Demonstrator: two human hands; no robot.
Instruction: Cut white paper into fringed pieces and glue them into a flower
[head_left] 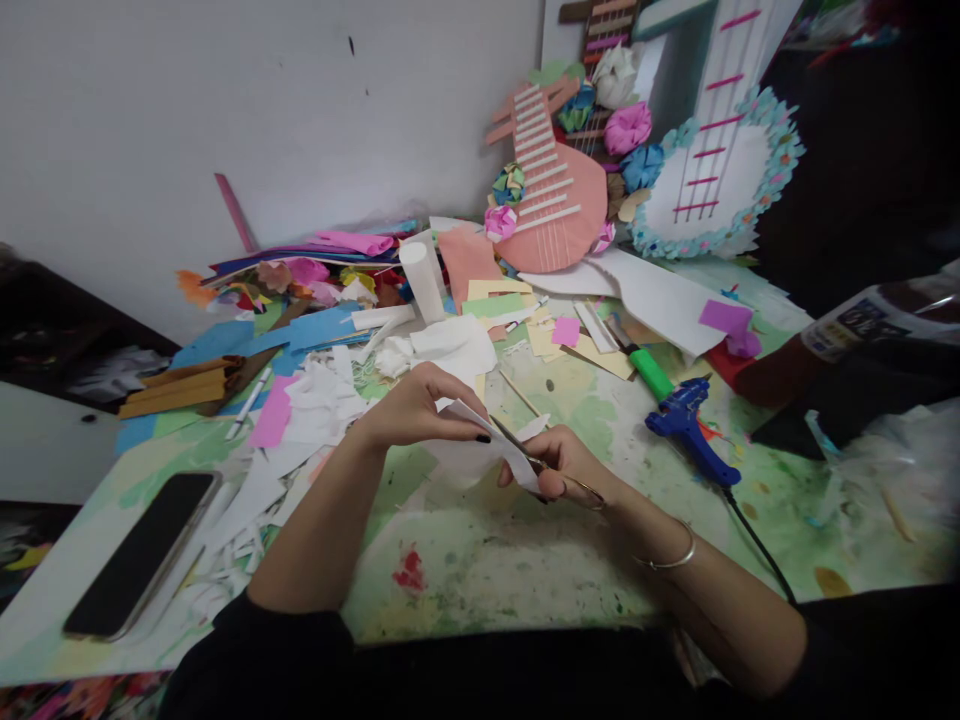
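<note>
Above the front middle of the table, my left hand [421, 405] pinches a piece of white paper [469, 455] between thumb and fingers. My right hand [562, 465] is closed round the handles of a pair of scissors [516, 438]. The blades point up and to the left, and they lie against the right part of the paper. Whether they are parted is hard to make out. Part of the scissor handles is hidden by my right fingers. Just behind the hands lies a thin wooden stick [520, 392].
A blue hot glue gun [686, 425] with its cord lies to the right. White paper scraps [322, 400] and a phone [142, 555] are on the left. A white paper roll [421, 282] and paper instruments [559, 205] stand behind. A large bottle [862, 320] stands far right.
</note>
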